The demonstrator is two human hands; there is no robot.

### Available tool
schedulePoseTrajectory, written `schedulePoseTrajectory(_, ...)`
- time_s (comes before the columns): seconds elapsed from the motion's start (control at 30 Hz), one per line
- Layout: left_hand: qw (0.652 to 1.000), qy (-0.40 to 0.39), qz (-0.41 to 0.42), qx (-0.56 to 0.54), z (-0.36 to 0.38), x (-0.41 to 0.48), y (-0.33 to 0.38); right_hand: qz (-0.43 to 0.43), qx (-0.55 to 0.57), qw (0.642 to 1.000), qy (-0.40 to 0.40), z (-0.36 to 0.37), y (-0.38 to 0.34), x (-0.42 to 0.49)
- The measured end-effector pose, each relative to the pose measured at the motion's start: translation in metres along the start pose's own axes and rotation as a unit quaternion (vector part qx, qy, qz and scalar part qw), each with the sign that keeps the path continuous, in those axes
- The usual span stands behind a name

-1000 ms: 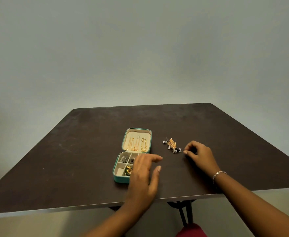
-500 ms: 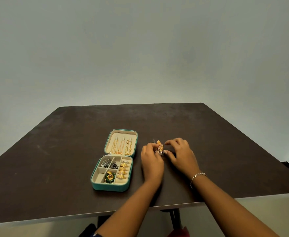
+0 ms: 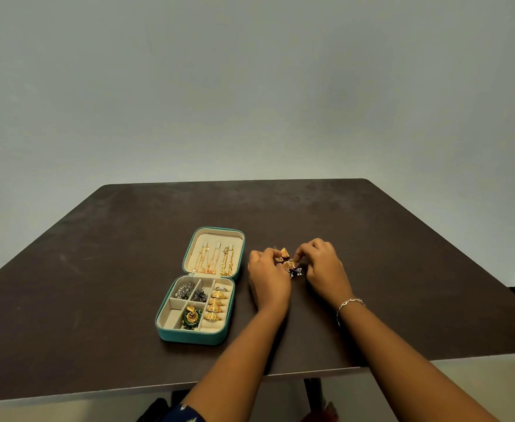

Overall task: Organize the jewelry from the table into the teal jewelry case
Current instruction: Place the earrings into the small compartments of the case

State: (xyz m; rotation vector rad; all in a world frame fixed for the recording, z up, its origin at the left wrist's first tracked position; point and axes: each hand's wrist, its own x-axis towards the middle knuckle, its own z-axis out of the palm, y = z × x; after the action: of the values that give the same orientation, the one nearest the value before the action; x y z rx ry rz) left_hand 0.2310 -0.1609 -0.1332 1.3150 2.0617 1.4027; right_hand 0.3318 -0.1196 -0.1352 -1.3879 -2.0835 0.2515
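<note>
On the dark table (image 3: 128, 269), one open teal case (image 3: 195, 335); left hand (image 3: 268, 278) and right hand (image 3: 323, 269) grip one jewelry cluster (image 3: 289, 263).

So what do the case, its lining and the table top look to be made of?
The teal jewelry case: looks like grained faux leather, matte; real or not is unclear. Its lining: cream, velvety-looking fabric, no shine. The table: dark brown, probably laminate or painted wood, dull with pale scuffs.
</note>
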Motion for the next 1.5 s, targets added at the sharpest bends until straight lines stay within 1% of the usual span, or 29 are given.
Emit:
schedulePoseTrajectory(0.1, 1.0, 0.017, -0.004, -0.015, -0.001, 0.0, 0.001, 0.024, 0.006, 1.0, 0.018, 0.0, 0.002, 0.002)
schedulePoseTrajectory(0.2, 1.0, 0.02, -0.011, -0.017, -0.003, 0.001, 0.003, 0.021, 0.027, 0.999, 0.011, 0.001, 0.002, 0.002)
schedulePoseTrajectory(0.37, 1.0, 0.004, -0.011, -0.001, -0.005, 0.005, 0.005, 0.017, 0.075, 0.997, -0.015, -0.001, 0.003, 0.003)
schedulePoseTrajectory(0.5, 0.999, -0.019, -0.007, 0.03, -0.004, 0.007, 0.004, 0.025, 0.084, 0.996, -0.029, -0.002, 0.006, 0.003)
schedulePoseTrajectory(0.7, 0.998, -0.03, -0.007, 0.06, -0.001, 0.008, 0.002, 0.042, 0.115, 0.992, -0.017, -0.004, 0.004, 0.002)
schedulePoseTrajectory(0.87, 0.997, -0.029, 0.0, 0.071, -0.002, 0.008, 0.003, 0.04, 0.11, 0.993, -0.031, -0.003, 0.006, 0.001)
schedulePoseTrajectory(0.93, 0.996, -0.028, -0.001, 0.079, -0.001, 0.01, 0.004, 0.048, 0.137, 0.989, -0.01, -0.004, 0.007, 0.001)
schedulePoseTrajectory(1.1, 0.993, -0.034, 0.006, 0.111, -0.001, 0.012, 0.003, 0.101, 0.297, 0.949, 0.042, -0.007, 0.014, -0.002)
schedulePoseTrajectory(1.2, 0.99, -0.04, 0.019, 0.136, 0.0, 0.013, 0.004, 0.123, 0.403, 0.904, 0.067, -0.011, 0.012, -0.004)
schedulePoseTrajectory(1.37, 0.984, -0.04, 0.034, 0.17, 0.001, 0.014, 0.006, 0.135, 0.534, 0.833, 0.062, -0.016, 0.006, -0.004)
schedulePoseTrajectory(1.43, 0.983, -0.036, 0.042, 0.173, 0.001, 0.013, 0.007, 0.133, 0.547, 0.824, 0.063, -0.015, 0.008, -0.004)
schedulePoseTrajectory(1.5, 0.987, -0.027, 0.05, 0.152, 0.001, 0.011, 0.008, 0.125, 0.541, 0.829, 0.067, -0.015, 0.009, -0.004)
